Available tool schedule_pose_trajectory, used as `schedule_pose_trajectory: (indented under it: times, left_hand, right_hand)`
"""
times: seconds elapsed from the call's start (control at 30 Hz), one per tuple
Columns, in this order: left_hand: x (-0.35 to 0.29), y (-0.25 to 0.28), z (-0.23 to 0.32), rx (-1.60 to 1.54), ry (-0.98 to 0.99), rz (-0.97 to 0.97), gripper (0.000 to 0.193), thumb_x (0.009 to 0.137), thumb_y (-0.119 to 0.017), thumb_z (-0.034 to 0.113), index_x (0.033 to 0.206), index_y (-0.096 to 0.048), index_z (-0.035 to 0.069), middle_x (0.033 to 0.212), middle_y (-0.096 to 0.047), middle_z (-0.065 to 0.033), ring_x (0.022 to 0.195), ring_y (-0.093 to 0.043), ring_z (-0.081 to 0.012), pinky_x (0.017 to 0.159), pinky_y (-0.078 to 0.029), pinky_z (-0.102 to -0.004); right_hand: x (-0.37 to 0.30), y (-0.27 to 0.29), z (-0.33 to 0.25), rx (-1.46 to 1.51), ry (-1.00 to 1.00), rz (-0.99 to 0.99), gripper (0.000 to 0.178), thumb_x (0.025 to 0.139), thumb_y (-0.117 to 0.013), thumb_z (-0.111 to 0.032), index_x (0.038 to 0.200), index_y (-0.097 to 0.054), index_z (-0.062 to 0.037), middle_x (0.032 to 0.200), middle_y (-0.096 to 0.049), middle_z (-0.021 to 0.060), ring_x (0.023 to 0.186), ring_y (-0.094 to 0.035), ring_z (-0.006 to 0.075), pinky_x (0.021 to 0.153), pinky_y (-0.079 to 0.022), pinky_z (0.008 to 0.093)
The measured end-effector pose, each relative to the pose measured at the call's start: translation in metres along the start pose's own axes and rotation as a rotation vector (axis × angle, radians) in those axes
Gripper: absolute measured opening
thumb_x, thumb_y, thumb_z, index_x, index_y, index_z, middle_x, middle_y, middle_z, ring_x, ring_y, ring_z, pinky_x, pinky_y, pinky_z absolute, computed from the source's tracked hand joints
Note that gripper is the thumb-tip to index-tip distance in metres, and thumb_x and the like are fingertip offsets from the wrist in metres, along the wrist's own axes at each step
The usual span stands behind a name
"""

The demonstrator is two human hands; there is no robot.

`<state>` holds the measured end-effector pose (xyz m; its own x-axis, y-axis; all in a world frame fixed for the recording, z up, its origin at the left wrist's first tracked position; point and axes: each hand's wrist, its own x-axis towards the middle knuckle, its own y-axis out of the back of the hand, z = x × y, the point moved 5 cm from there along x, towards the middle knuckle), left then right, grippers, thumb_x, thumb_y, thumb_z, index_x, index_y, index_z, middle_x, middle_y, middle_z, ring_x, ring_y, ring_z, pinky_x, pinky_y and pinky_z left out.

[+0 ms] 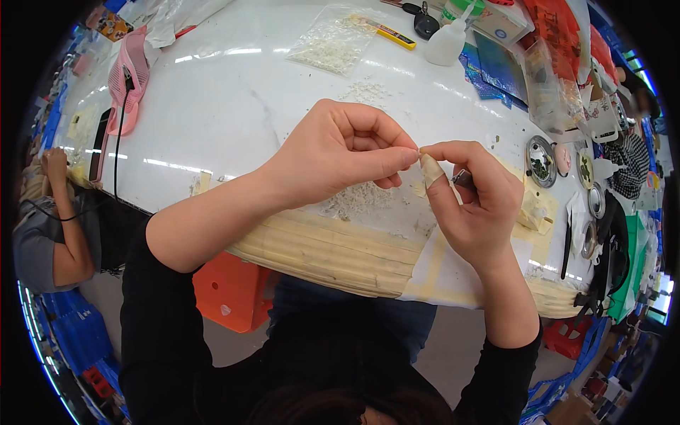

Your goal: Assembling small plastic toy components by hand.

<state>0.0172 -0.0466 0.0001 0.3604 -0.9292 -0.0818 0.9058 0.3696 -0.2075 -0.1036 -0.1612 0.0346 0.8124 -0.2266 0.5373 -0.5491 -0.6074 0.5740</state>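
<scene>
My left hand (347, 150) is closed in a pinch, thumb against forefinger, above the table. Its fingertips meet those of my right hand (483, 195), and whatever lies between them is too small to make out. Beige tape (431, 170) wraps my right thumb. In the curled fingers of that hand sits a small dark metal tool (463, 178), mostly hidden. Beneath the hands, a scatter of tiny white pieces (360, 201) lies on the white table (219, 92). More such bits fill a clear plastic bag (329, 49) farther off.
A yellow utility knife (391, 34) and a white squeeze bottle (448, 44) lie beyond the hands. Round metal tins (541, 161) stand at right. Beige tape covers the near table edge (326, 251). An orange stool (230, 294) is below. Another person's arm (67, 227) shows at left.
</scene>
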Motion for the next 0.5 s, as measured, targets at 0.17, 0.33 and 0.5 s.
schedule_pose_trajectory:
  times: [0.17, 0.33, 0.5]
  left_hand:
    - [-0.0011, -0.0015, 0.0017, 0.11, -0.099, 0.038, 0.01, 0.09, -0.066, 0.005, 0.096, -0.066, -0.004, 0.087, -0.068, -0.0073, 0.074, -0.067, -0.0102, 0.066, -0.057, -0.0225]
    - [-0.0024, -0.0002, 0.0034, 0.205, -0.164, 0.076, 0.011, 0.09, -0.065, 0.004, 0.097, -0.065, -0.004, 0.086, -0.067, -0.006, 0.074, -0.065, -0.009, 0.066, -0.056, -0.0213]
    - [-0.0038, 0.0, 0.0065, 0.33, -0.261, 0.095, 0.009, 0.089, -0.064, 0.001, 0.097, -0.066, -0.004, 0.088, -0.066, -0.0062, 0.076, -0.065, -0.0094, 0.066, -0.055, -0.0215]
  right_hand:
    - [0.0005, 0.0007, 0.0004, 0.005, -0.082, -0.05, 0.025, 0.069, -0.068, 0.001, 0.092, -0.065, -0.0064, 0.072, -0.061, 0.0031, 0.051, -0.05, 0.0101, 0.048, -0.039, 0.0227]
    - [0.0064, -0.0024, 0.0034, -0.115, -0.07, -0.116, 0.021, 0.073, -0.07, -0.011, 0.091, -0.059, -0.0067, 0.075, -0.062, 0.0057, 0.058, -0.058, 0.0192, 0.052, -0.045, 0.029]
    - [0.0018, -0.0049, 0.009, -0.31, -0.051, -0.161, 0.024, 0.076, -0.073, -0.022, 0.086, -0.056, -0.0074, 0.073, -0.062, 0.0071, 0.06, -0.061, 0.025, 0.05, -0.045, 0.0341]
